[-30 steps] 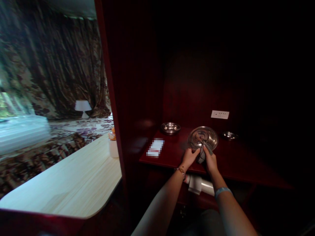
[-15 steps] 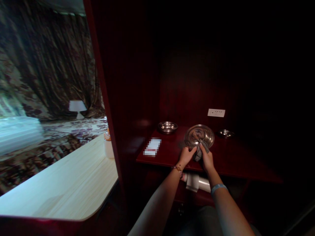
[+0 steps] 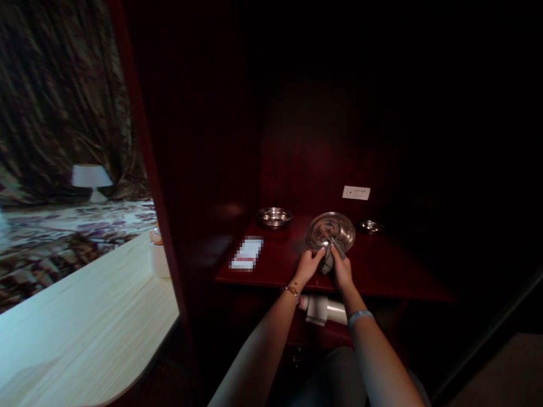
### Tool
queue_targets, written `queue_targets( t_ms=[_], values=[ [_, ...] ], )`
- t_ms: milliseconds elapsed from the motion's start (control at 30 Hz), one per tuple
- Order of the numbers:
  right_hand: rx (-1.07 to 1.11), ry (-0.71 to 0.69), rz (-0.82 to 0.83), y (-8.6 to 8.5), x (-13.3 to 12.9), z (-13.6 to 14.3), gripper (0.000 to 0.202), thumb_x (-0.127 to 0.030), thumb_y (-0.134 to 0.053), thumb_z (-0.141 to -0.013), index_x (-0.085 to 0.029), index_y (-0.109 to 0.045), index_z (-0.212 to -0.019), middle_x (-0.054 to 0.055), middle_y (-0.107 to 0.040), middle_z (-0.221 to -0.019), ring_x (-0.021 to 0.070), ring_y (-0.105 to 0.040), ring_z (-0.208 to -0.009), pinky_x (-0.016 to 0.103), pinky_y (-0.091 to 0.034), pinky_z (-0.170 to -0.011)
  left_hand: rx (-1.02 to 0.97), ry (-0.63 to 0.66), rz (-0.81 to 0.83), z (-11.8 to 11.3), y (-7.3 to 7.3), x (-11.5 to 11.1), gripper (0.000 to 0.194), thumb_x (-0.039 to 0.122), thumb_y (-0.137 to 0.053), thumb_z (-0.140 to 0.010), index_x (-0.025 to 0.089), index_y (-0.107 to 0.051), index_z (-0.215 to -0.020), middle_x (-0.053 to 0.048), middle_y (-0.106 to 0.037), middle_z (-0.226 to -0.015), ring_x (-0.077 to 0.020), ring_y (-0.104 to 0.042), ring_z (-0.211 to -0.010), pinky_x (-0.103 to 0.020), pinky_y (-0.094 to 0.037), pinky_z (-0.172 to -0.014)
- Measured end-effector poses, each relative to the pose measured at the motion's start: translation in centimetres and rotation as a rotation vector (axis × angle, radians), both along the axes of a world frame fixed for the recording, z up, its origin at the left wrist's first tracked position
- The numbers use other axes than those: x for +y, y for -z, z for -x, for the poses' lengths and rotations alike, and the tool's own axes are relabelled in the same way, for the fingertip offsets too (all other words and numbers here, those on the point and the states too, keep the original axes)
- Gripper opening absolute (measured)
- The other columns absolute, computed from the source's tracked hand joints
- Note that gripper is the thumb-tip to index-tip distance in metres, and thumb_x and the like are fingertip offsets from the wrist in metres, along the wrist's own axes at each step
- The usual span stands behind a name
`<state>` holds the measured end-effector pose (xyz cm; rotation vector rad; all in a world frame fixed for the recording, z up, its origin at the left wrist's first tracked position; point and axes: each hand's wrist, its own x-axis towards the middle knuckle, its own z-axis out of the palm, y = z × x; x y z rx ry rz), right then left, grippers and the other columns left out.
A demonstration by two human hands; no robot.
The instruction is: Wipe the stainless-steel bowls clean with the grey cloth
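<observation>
A round, shiny metal plate [image 3: 347, 227] is tilted toward me above the dark red desk. My left hand [image 3: 307, 267] grips its near left rim, thumb on top. A grey cloth [image 3: 326, 263] is bunched at the near edge of the plate and hangs below it. My right hand [image 3: 343, 272] is closed on the cloth and presses it against the plate's near side; its fingertips are partly hidden. Farther back, a metal bowl [image 3: 275, 218] stands to the left, and a smaller metal dish [image 3: 371, 227] stands to the right.
A blurred-out white item [image 3: 246, 253] lies at the desk's left front. Below the desk is a white cylindrical object [image 3: 337, 312]. A socket plate [image 3: 356, 193] is on the back wall. Left of the partition is a pale wooden table [image 3: 85, 316] with a white container [image 3: 160, 260].
The view has turned to the right, so the desk and its things appear farther left. Both hands stay at the plate, and the cloth has shifted slightly at its near edge.
</observation>
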<state>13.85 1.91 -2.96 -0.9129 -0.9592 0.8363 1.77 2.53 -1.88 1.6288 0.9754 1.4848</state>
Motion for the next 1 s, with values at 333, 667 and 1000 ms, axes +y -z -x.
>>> queue_targets(
  t_ms=[333, 667, 1000],
  values=[
    [0.015, 0.012, 0.01, -0.4, 0.5, 0.9, 0.052, -0.057, -0.072, -0.069, -0.013, -0.076, -0.097, 0.006, -0.076, -0.088, 0.0211, -0.069, -0.083, 0.028, -0.052, -0.076, -0.132, -0.238, -0.053, 1.1, -0.6, 0.5, 0.052, 0.064, -0.047, -0.085, 0.018, -0.051, -0.06, 0.002, -0.052, -0.055, -0.0109, -0.046, -0.054, -0.023, -0.034, -0.054],
    [0.108, 0.035, 0.002, -0.5, 0.6, 0.7, 0.05, -0.055, -0.07, -0.072, -0.011, -0.074, -0.095, 0.008, -0.076, -0.09, 0.0204, -0.069, -0.082, 0.028, -0.052, -0.076, -0.042, 0.047, 0.031, 0.4, -0.2, 0.9, 0.047, 0.054, -0.071, -0.072, 0.018, -0.056, -0.098, -0.006, -0.07, -0.09, -0.0144, -0.062, -0.069, -0.028, -0.05, -0.068],
    [0.051, 0.034, -0.001, -0.6, 0.3, 0.6, 0.052, -0.056, -0.068, -0.074, -0.011, -0.074, -0.1, 0.008, -0.077, -0.092, 0.0214, -0.07, -0.086, 0.028, -0.053, -0.078, -0.095, 0.08, 0.034, 0.3, 0.1, 1.2, 0.046, 0.054, -0.067, -0.077, 0.017, -0.057, -0.103, -0.008, -0.071, -0.092, -0.0158, -0.065, -0.074, -0.03, -0.052, -0.072]
  ],
)
